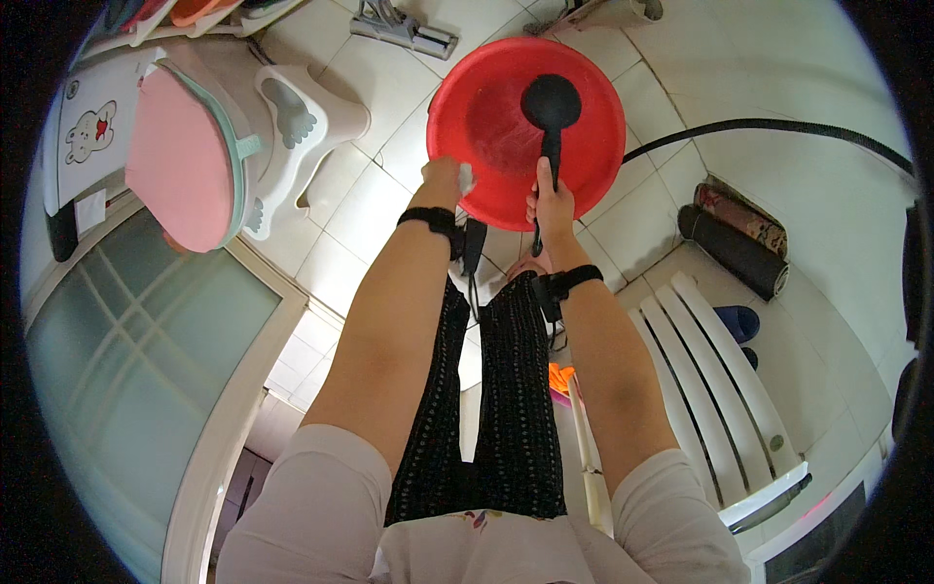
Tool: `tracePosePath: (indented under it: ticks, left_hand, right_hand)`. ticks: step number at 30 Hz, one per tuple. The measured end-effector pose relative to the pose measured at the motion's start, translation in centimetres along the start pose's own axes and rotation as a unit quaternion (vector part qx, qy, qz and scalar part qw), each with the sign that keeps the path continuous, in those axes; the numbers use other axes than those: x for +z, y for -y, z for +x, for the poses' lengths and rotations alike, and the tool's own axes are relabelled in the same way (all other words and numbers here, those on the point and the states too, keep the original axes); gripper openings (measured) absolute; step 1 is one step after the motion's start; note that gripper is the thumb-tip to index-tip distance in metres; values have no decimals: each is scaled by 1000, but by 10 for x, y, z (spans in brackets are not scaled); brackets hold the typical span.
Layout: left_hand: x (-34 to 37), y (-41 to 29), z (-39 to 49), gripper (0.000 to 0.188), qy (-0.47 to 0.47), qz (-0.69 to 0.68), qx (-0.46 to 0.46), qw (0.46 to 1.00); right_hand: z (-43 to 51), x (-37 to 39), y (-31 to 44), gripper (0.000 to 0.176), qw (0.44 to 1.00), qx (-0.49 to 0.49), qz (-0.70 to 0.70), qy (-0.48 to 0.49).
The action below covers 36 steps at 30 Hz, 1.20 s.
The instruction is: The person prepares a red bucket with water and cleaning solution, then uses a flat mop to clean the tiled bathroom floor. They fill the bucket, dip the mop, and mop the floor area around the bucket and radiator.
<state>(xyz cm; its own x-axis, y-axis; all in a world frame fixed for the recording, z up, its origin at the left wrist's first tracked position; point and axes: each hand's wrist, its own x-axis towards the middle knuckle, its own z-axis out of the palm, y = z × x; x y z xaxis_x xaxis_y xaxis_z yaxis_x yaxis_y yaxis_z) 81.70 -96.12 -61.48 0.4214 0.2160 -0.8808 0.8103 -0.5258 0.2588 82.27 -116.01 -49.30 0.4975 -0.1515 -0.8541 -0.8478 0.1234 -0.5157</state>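
A red plastic basin [584, 171] stands on the tiled floor before me, with some shallow wet-looking sheen inside. My right hand [552, 201] grips the handle of a black utensil with a round head [551, 102], perhaps a ladle or skimmer. Its head is over the inside of the basin, and the handle's end sticks out below my fist. My left hand [442, 179] is curled at the basin's near left rim. A small whitish piece [466, 178] shows at its fingers, too blurred to name. Black straps [430, 217] circle both wrists.
A white step stool [314, 117] and a pink-lidded, bear-printed seat [182, 160] are at left, near a frosted-glass door [160, 314]. Behind the basin lies a grey floor-cleaner head [405, 33]. A black hose [766, 125], rolled mats [737, 252] and a slatted white stool [708, 387] are at right.
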Motion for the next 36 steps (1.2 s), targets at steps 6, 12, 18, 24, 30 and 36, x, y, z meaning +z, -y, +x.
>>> tracePosePath:
  ticks: [6,12,18,24,30,36]
  left_hand:
    - [46,68,94,30,68,25,98,993]
    - [50,115,125,28,130,-96,349,923]
    - [-2,23,24,25,121,-640,-237,721]
    - [4,38,34,25,182,-528,-111,822]
    - [47,130,132,16,184,-160,353,903]
    - [54,130,125,26,235,-269,175,918]
  right_hand:
    - [10,-1,0,53,1000,-3,1,12]
    - [18,-2,-4,50,998,14,-9,64]
    - [21,-30,-21,51,991,-9,-133,30]
    - [29,-56,-11,53,972,-82,-208,-75]
    - [28,-16,14,42,996,-87,-24,11]
    - [19,-31,-10,43,986,-42,-155,51]
